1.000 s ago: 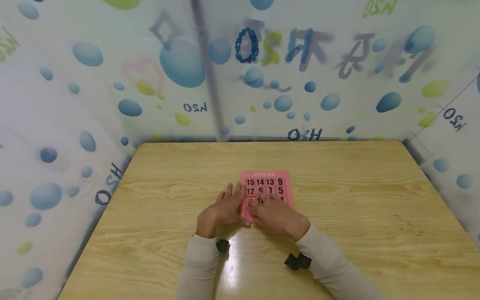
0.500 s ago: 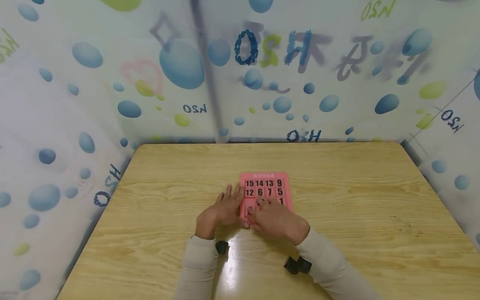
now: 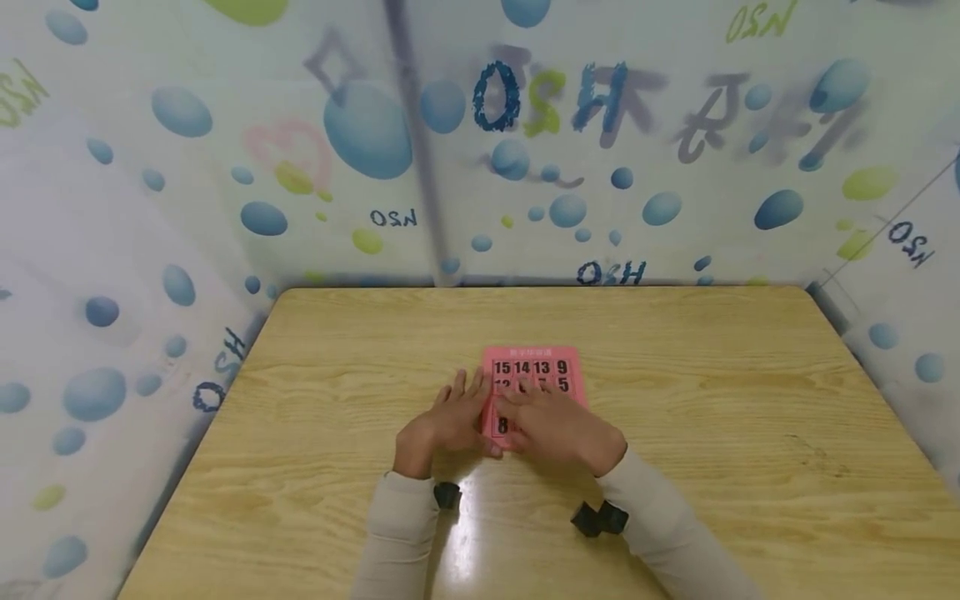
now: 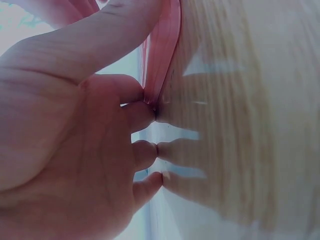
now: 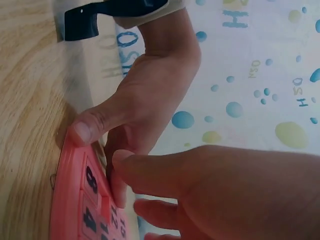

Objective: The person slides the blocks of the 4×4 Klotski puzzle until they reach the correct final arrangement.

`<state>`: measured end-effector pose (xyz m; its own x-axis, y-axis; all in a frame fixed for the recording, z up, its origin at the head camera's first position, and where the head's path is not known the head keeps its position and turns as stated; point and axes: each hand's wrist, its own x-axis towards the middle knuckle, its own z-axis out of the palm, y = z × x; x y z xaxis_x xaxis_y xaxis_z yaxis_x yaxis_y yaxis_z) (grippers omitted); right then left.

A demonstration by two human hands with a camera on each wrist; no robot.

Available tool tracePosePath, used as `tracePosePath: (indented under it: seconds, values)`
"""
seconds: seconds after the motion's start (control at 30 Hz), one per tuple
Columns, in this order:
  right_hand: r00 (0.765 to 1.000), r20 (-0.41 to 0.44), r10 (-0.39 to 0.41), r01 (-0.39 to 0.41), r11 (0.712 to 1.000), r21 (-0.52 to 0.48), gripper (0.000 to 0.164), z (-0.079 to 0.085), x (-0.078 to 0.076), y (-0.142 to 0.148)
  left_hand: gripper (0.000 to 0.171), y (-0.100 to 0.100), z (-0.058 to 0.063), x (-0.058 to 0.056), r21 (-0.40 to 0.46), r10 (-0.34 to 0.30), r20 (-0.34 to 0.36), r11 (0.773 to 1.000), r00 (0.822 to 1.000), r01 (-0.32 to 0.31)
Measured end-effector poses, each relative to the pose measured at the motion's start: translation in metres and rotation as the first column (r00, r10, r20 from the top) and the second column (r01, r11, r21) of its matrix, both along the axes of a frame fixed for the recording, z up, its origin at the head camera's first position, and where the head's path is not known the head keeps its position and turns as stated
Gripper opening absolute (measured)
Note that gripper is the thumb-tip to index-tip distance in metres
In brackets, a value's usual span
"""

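A pink number sliding puzzle (image 3: 532, 353) with black-numbered tiles lies flat on the table. My left hand (image 3: 447, 419) is along its left side with fingers spread; in the left wrist view several fingertips touch the tabletop, and the thumb lies along the puzzle's near edge. My right hand (image 3: 558, 423) hovers palm down over the puzzle, fingers fairly straight, hiding much of the lower rows. In the right wrist view its thumb (image 5: 150, 172) appears above the board. The 8 tile (image 5: 91, 180) sits in the near left corner, with a recessed gap (image 5: 105, 206) beyond it.
The wooden table (image 3: 315, 350) has a shiny glare patch between the forearms. Black wrist devices (image 3: 600, 518) hang by both sleeves. A patterned wall sheet (image 3: 645, 150) with blue and green dots stands behind the table and at its sides.
The 8 tile has slid toward the near edge into the bottom left corner. My right hand's fingers have shifted away from me, over the second row. The left hand has stayed put.
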<state>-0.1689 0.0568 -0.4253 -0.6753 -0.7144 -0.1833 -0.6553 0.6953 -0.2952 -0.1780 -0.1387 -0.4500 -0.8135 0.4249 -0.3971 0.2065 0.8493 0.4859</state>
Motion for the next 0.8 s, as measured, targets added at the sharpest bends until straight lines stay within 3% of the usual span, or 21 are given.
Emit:
tracePosePath:
  seconds: [0.1, 0.37, 0.8]
  values:
    - [1.0, -0.012, -0.011, 0.012, 1.0, 0.023, 0.059, -0.003, -0.006, 0.0, 0.113, 0.001, 0.001, -0.001, -0.008, -0.012, -0.004, 1.0, 1.0, 0.012]
    - [0.998, -0.047, -0.044, 0.047, 0.997, 0.067, 0.06, -0.012, -0.014, -0.003, 0.113, 0.005, 0.002, -0.003, -0.015, -0.012, -0.005, 1.0, 1.0, 0.012]
    - [0.998, -0.008, -0.055, 0.055, 0.996, 0.07, 0.054, -0.014, -0.01, -0.006, 0.115, 0.002, 0.001, -0.001, -0.017, -0.004, 0.004, 1.0, 1.0, 0.004]
